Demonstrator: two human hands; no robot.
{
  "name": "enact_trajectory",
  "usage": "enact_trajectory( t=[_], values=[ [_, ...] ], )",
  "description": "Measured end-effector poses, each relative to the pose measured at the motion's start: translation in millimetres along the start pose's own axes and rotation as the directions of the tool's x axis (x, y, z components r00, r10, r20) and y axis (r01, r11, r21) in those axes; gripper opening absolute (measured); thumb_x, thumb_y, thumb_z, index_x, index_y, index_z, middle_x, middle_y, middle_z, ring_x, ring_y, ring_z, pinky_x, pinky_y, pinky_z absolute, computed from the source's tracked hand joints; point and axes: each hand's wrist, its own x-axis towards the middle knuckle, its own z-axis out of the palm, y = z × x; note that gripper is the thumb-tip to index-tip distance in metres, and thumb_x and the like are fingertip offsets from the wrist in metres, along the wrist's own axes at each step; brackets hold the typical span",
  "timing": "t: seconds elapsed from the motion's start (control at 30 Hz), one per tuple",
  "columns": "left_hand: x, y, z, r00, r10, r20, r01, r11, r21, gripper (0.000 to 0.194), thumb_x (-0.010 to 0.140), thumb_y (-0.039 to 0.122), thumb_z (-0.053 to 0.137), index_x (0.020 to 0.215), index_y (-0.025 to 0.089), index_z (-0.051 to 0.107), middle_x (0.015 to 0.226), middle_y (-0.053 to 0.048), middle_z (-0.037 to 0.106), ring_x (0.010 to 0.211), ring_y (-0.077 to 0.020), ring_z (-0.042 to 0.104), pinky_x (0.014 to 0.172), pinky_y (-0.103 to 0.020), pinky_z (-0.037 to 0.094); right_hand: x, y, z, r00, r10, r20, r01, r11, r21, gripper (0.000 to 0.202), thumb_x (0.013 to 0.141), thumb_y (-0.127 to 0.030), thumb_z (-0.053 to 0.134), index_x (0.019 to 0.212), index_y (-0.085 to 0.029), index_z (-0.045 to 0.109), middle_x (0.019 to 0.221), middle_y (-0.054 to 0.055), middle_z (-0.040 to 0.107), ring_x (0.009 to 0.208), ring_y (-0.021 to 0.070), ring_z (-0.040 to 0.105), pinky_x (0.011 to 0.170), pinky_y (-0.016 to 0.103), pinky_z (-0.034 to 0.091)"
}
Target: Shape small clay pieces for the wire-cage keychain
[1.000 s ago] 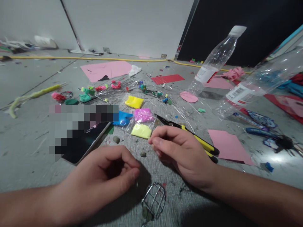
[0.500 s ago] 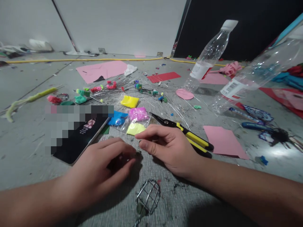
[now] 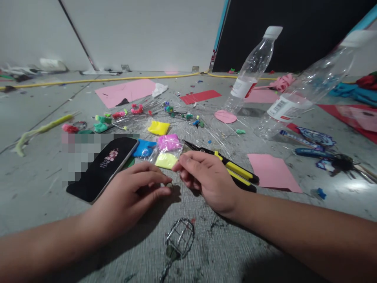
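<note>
My left hand (image 3: 132,188) pinches a small olive-green lump of clay (image 3: 169,184) between thumb and fingertips, just above the table. Beside it, my right hand (image 3: 210,179) has its thumb pressed against the index finger; whatever lies between them is hidden. Nearer to me lies a small cage-like frame of twisted silver wire (image 3: 180,237) with a dark green lump (image 3: 171,252) at its base and a twisted wire tail. Yellow-and-black pliers (image 3: 240,171) lie behind my right hand. Bagged clay in yellow (image 3: 159,127), pink (image 3: 169,142), blue (image 3: 144,148) and pale yellow (image 3: 165,160) sits beyond my fingertips.
A phone (image 3: 100,177) lies left of my left hand. Two clear plastic bottles (image 3: 246,88) lean at the right. Pink paper (image 3: 273,172), loose wires, clay-decorated bits (image 3: 101,124) and a key bunch (image 3: 343,165) are scattered around. A yellow cable (image 3: 97,80) runs along the back.
My left fingertips have closed on the small olive-green lump, which shows more clearly now. My right thumb has moved up against the index finger. The view has shifted slightly.
</note>
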Motion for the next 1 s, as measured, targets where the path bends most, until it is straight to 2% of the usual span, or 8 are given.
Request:
enact_trajectory(
  t=[0.1, 0.17, 0.27, 0.37, 0.57, 0.7, 0.87, 1.0],
  values=[
    [0, 6, -6.9, 0.992, -0.063, -0.111, 0.040, 0.980, -0.196, 0.021, 0.090, 0.013, 0.072, 0.097, 0.028, 0.085, 0.098, 0.001, 0.085, 0.093, -0.0149, 0.079, 0.086, -0.023, 0.063, -2, -1, 0, 0.999, -0.031, 0.018, 0.031, 0.998, -0.046, 0.041, 0.099, -0.053, 0.062, 0.073, -0.021, 0.060, 0.060, -0.006, 0.048, 0.054, 0.0097, 0.041, 0.051, 0.025, 0.034],
    [-1, 10, -9.7, 0.983, -0.129, -0.131, 0.083, 0.948, -0.308, 0.025, 0.086, 0.011, 0.075, 0.096, 0.032, 0.086, 0.096, 0.005, 0.087, 0.091, -0.0122, 0.081, 0.084, -0.017, 0.062, -5, -3, 1, 0.988, -0.128, 0.082, 0.138, 0.982, -0.130, 0.041, 0.101, -0.046, 0.059, 0.068, -0.022, 0.054, 0.060, -0.006, 0.046, 0.055, 0.0102, 0.040, 0.052, 0.026, 0.034],
    [-1, 16, -10.3, 0.968, -0.243, -0.060, 0.188, 0.865, -0.465, 0.029, 0.084, 0.010, 0.078, 0.094, 0.035, 0.087, 0.092, 0.008, 0.088, 0.083, -0.0103, 0.082, 0.077, -0.013, 0.062, -10, -5, 2, 0.927, -0.307, 0.215, 0.356, 0.901, -0.248, 0.032, 0.099, -0.030, 0.061, 0.069, -0.021, 0.055, 0.064, -0.005, 0.050, 0.059, 0.0102, 0.045, 0.058, 0.025, 0.039],
    [0, 17, -8.8, 0.948, -0.316, 0.044, 0.284, 0.771, -0.570, 0.026, 0.083, 0.010, 0.081, 0.093, 0.033, 0.088, 0.091, 0.005, 0.089, 0.083, -0.0111, 0.082, 0.077, -0.012, 0.062, -14, -4, 1, 0.862, -0.393, 0.322, 0.484, 0.827, -0.286, 0.019, 0.095, -0.022, 0.064, 0.077, -0.019, 0.062, 0.068, -0.004, 0.056, 0.061, 0.0105, 0.052, 0.059, 0.024, 0.042],
    [1, 16, -6.9, 0.930, -0.348, 0.121, 0.335, 0.662, -0.671, 0.028, 0.083, 0.009, 0.083, 0.096, 0.034, 0.089, 0.090, 0.005, 0.088, 0.085, -0.0093, 0.081, 0.077, -0.009, 0.061, -15, -2, 0, 0.854, -0.400, 0.332, 0.506, 0.788, -0.351, 0.015, 0.095, -0.023, 0.067, 0.081, -0.019, 0.064, 0.072, -0.003, 0.063, 0.062, 0.0110, 0.057, 0.059, 0.023, 0.046],
    [-3, 15, -7.5, 0.910, -0.389, 0.144, 0.372, 0.611, -0.698, 0.024, 0.083, 0.011, 0.086, 0.092, 0.032, 0.089, 0.085, 0.004, 0.087, 0.076, -0.0075, 0.078, 0.072, -0.007, 0.059, -15, -1, 2, 0.845, -0.445, 0.295, 0.531, 0.760, -0.375, 0.012, 0.093, -0.018, 0.066, 0.082, -0.019, 0.065, 0.071, -0.003, 0.062, 0.062, 0.0105, 0.056, 0.059, 0.023, 0.046],
    [-6, 13, -6.9, 0.880, -0.436, 0.188, 0.421, 0.535, -0.732, 0.027, 0.074, 0.009, 0.092, 0.091, 0.030, 0.090, 0.080, 0.002, 0.086, 0.071, -0.0096, 0.078, 0.069, -0.011, 0.061, -15, 1, 3, 0.807, -0.514, 0.292, 0.591, 0.701, -0.400, 0.013, 0.094, -0.015, 0.063, 0.081, -0.019, 0.062, 0.069, -0.004, 0.059, 0.061, 0.0095, 0.054, 0.058, 0.022, 0.044],
    [-6, 14, -5.8, 0.890, -0.421, 0.174, 0.404, 0.554, -0.728, 0.030, 0.071, 0.006, 0.091, 0.087, 0.031, 0.089, 0.076, 0.002, 0.085, 0.069, -0.0098, 0.077, 0.068, -0.012, 0.062, -15, 4, 2, 0.764, -0.572, 0.299, 0.642, 0.626, -0.444, 0.013, 0.091, -0.016, 0.067, 0.080, -0.019, 0.061, 0.068, -0.005, 0.057, 0.059, 0.0083, 0.051, 0.058, 0.021, 0.043]
  ],
)
